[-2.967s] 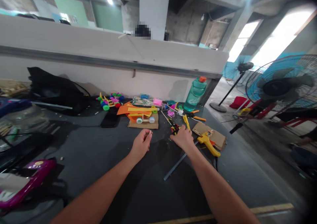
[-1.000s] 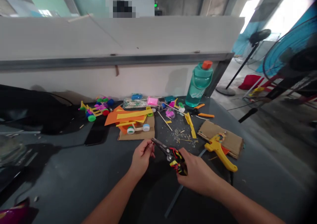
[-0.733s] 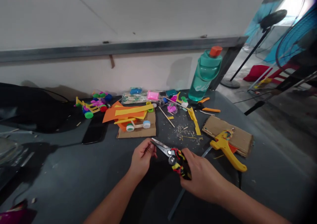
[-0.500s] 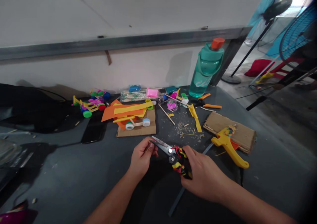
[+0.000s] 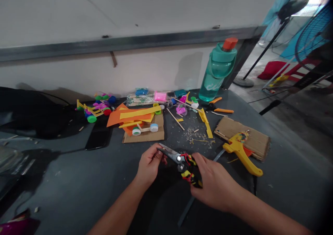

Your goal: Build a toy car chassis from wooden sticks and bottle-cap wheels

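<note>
My right hand (image 5: 212, 179) grips the black, red and yellow handles of a pair of scissors (image 5: 179, 158), its blades pointing up and left. At the blade tips, my left hand (image 5: 149, 162) is closed in a pinch; whatever lies between its fingers is too small or hidden to name. Beyond the hands, a piece of cardboard (image 5: 158, 134) carries orange and yellow paper strips (image 5: 137, 113) and a stick axle with bottle-cap wheels (image 5: 145, 129). To the right lies a yellow hot glue gun (image 5: 243, 155), partly over another cardboard piece (image 5: 257, 143).
A teal water bottle (image 5: 217, 72) stands at the back right, near orange-handled pliers (image 5: 222, 110). Small scraps (image 5: 196, 134) are scattered mid-table. A phone (image 5: 98, 136) and colourful toy cars (image 5: 96, 110) lie left. A glue stick (image 5: 186, 212) lies below my right hand.
The scissor blades have come closer together at my left fingertips. Both hands stay in nearly the same place, and the view has shifted very slightly.
</note>
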Action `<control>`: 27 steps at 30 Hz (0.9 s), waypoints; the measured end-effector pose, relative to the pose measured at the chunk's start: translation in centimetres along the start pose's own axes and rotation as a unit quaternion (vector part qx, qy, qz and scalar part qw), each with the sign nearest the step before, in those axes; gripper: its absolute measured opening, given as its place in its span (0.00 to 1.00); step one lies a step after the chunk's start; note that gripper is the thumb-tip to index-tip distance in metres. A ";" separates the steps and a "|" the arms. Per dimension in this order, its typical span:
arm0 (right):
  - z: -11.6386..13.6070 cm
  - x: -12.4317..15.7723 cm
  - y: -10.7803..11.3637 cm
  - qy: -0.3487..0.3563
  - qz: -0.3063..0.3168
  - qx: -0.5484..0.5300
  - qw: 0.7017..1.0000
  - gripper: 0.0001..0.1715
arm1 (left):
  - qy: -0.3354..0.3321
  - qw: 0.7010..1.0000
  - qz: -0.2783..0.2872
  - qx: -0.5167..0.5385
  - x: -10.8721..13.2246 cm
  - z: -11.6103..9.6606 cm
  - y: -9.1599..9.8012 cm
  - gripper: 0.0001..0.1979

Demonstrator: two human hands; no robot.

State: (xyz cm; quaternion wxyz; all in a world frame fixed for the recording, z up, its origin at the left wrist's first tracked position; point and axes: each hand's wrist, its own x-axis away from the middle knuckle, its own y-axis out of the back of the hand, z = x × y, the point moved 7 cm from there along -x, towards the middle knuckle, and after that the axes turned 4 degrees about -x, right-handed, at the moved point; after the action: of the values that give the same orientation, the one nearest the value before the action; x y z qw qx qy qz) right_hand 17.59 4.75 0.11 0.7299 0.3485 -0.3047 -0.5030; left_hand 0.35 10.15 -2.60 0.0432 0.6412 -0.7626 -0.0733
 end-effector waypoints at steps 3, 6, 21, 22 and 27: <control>0.0 0.0 0.0 0.001 0.004 0.001 1.000 0.18 | -0.006 1.000 0.008 0.009 -0.1 0.2 0.0 0.14; 0.1 0.0 0.0 0.009 0.005 -0.004 1.000 0.19 | 0.000 1.000 0.016 0.022 -0.1 0.6 -0.1 0.14; 0.3 0.2 -0.2 -0.005 0.044 0.052 0.998 0.16 | -0.002 0.999 0.022 0.032 0.0 0.2 0.0 0.14; 0.4 0.3 -0.2 -0.007 0.047 0.057 0.997 0.16 | -0.004 0.999 0.023 0.036 0.1 0.1 0.0 0.14; 0.4 0.4 0.1 -0.014 0.054 0.078 0.995 0.15 | -0.005 0.997 0.033 0.063 0.3 0.0 -0.2 0.16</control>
State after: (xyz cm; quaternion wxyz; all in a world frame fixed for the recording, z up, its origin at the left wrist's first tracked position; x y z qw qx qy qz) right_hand 17.42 4.27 0.44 0.7219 0.3808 -0.3714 -0.4425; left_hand 0.47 9.86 -2.66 0.0017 0.6164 -0.7870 -0.0270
